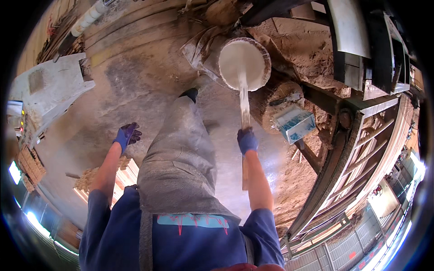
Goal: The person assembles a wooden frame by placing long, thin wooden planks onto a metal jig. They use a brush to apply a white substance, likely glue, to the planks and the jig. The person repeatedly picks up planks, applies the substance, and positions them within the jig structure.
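My right hand (247, 141), in a blue work glove, is closed around a long flat wooden stick (244, 106). The upper end of the stick dips into a round bucket (267, 53) in front of me. Inside the bucket is a pale, creamy liquid (230, 58); how deep the stick reaches cannot be seen. Below the hand the stick's other end runs down beside my right forearm. Out to the left, my left hand (127, 136) wears a matching dark-palmed glove. Its fingers are spread and it holds nothing.
A blue-and-white box-like container (294, 124) sits right of the stick, on a round dusty support. Stacked wooden strips (129, 174) lie below my left hand. A slatted rack (357, 158) of long boards rises at the right. A pale panel (49, 88) stands far left.
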Tool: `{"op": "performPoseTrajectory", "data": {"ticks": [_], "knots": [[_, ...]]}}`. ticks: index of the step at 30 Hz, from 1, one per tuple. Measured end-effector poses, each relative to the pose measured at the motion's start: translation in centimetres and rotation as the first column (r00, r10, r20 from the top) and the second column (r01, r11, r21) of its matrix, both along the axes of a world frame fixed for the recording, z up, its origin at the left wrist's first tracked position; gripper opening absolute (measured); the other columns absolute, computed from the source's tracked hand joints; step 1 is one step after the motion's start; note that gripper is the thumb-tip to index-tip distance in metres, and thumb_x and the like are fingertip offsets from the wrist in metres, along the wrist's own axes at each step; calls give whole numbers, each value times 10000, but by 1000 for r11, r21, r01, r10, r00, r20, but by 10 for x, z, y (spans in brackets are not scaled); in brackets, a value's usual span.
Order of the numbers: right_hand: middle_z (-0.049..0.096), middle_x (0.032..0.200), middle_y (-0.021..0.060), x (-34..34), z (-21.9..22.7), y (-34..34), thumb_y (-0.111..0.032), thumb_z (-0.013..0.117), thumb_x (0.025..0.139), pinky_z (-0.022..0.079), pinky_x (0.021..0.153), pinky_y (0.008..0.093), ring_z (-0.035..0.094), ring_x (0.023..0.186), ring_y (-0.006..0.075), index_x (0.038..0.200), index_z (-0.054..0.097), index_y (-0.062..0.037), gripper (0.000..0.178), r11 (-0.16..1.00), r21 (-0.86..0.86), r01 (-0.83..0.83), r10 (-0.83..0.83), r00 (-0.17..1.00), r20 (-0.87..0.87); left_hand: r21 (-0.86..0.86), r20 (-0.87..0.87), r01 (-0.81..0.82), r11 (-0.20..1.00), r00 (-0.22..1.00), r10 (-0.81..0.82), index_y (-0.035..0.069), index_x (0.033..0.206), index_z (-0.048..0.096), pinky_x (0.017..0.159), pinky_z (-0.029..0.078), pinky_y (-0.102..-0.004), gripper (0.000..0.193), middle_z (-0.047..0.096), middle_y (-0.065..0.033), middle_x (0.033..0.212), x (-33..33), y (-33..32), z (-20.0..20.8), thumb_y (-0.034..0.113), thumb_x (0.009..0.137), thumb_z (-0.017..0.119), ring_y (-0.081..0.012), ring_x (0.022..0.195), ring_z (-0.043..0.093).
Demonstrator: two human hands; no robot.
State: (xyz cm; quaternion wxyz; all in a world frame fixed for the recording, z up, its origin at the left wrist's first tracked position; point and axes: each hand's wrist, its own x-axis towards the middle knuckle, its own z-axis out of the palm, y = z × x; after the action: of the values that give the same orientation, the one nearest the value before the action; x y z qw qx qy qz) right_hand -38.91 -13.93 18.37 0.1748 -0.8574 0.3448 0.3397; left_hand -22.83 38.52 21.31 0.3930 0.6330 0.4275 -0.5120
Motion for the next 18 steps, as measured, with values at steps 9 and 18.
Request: {"op": "performPoseTrajectory", "data": {"ticks": [9,18], "knots": [[669,988,260,-81,121,5,-501,514,905,517,768,533,649,879,453,1147,581,-54,513,998,-67,18,-25,995,-101,-81,-23,65,995,998,-67,136,1198,612,665,514,-350,473,717,-119,1014,-23,-40,-10,523,935,541,-212,732,683],[668,985,265,11,115,-21,-558,524,899,513,773,534,638,901,465,1108,572,-72,532,987,56,150,-151,988,14,-51,-27,90,995,995,-92,137,1215,609,693,516,-350,480,717,-113,1012,-10,-39,1,522,937,537,-208,739,679]]}}
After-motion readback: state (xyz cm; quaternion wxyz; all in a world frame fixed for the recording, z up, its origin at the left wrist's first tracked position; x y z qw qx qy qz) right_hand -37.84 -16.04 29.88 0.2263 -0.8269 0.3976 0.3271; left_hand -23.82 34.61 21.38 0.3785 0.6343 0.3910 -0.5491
